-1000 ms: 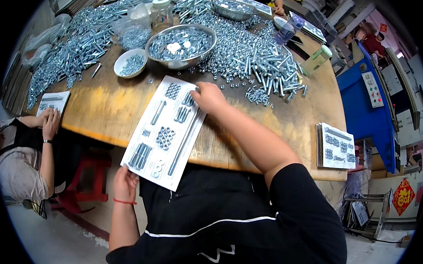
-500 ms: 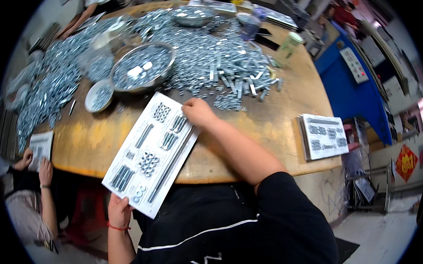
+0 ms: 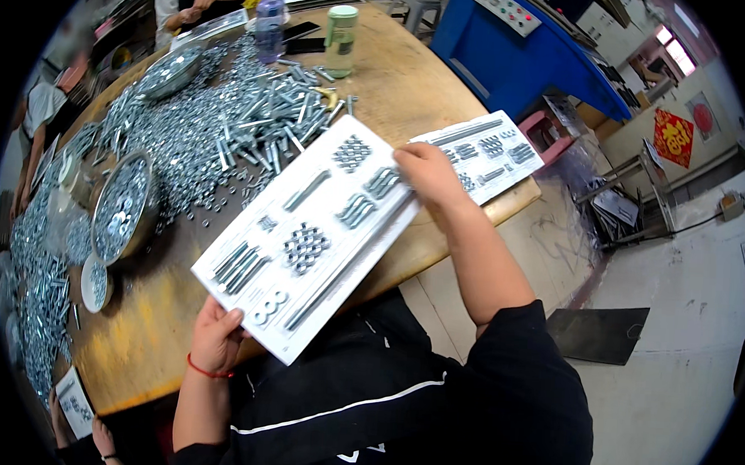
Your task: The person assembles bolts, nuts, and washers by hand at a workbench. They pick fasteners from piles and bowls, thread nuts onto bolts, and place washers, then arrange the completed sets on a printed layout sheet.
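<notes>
A white card (image 3: 324, 210) with bolts, nuts, washers and a long rod laid out in groups on its face is held tilted in front of me, over the table's near edge. My left hand (image 3: 216, 335) is closed on its lower left corner, the thumb on the front and the fingers behind. At its upper right corner, my right hand (image 3: 429, 175) is closed on the edge, fingers partly hidden. Just beyond the right hand lie similar cards (image 3: 513, 154) at the table's right edge.
Loose bolts and nuts (image 3: 203, 117) cover much of the wooden table (image 3: 396, 67). Among them stand a metal bowl (image 3: 151, 210), a white bowl (image 3: 97, 285), a purple bottle (image 3: 269, 30) and a green bottle (image 3: 341, 42). Co-workers' hands (image 3: 195, 10) show at the far side; a blue machine (image 3: 513, 60) stands beyond.
My view has turned to the right. Both hands have carried the card rightward, and its upper corner now comes close to the cards at the table's right edge.
</notes>
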Demonstrator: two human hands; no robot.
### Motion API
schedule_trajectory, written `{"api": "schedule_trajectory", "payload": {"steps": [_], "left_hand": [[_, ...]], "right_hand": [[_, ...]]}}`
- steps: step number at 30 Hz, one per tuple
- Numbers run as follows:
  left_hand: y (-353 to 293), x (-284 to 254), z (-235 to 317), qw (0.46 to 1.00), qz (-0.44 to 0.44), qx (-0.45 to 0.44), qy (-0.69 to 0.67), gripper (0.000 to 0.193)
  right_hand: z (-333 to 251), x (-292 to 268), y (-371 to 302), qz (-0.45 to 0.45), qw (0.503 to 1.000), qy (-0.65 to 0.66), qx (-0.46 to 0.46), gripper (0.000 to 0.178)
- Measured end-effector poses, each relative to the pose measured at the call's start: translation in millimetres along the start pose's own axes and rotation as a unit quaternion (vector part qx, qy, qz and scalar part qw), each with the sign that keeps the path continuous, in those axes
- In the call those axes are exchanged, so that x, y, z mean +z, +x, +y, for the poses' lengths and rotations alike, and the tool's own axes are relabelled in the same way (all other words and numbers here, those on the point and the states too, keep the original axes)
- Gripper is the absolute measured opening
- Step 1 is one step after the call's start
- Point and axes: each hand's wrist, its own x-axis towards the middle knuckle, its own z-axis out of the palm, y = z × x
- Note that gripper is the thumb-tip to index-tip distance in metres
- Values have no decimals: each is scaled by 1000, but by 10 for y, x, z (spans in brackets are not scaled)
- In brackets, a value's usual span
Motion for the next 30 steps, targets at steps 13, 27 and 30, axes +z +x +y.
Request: {"api": "schedule_trajectory", "payload": {"steps": [13, 27, 30], "left_hand": [[1913, 2083, -685, 964, -170, -185, 88, 21], [2859, 2770, -1030, 948, -180, -174, 195, 23], [2873, 2746, -1103, 954, -168, -168, 183, 23]], "right_hand": [[1407, -2446, 538, 271, 956, -49, 106, 35], [2019, -2972, 1281, 311, 942, -79, 96, 43], [2193, -3015, 1299, 295, 946, -98, 94, 43]]}}
